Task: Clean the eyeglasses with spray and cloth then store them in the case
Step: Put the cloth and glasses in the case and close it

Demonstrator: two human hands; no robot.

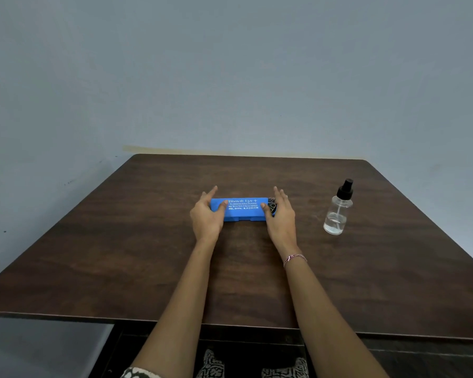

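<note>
A closed blue eyeglass case with white print lies flat in the middle of the dark wooden table. My left hand holds its left end, thumb on the lid and fingers stretched out behind. My right hand holds the right end the same way. A black patterned piece, perhaps a cloth, shows at the case's right end under my right hand. The clear spray bottle with a black pump top stands upright to the right, apart from my hands. No eyeglasses are in sight.
A plain blue-grey wall stands right behind the table's far edge. The table's front edge runs just above my lap, and its right corner slopes away past the bottle. A thin bracelet circles my right wrist.
</note>
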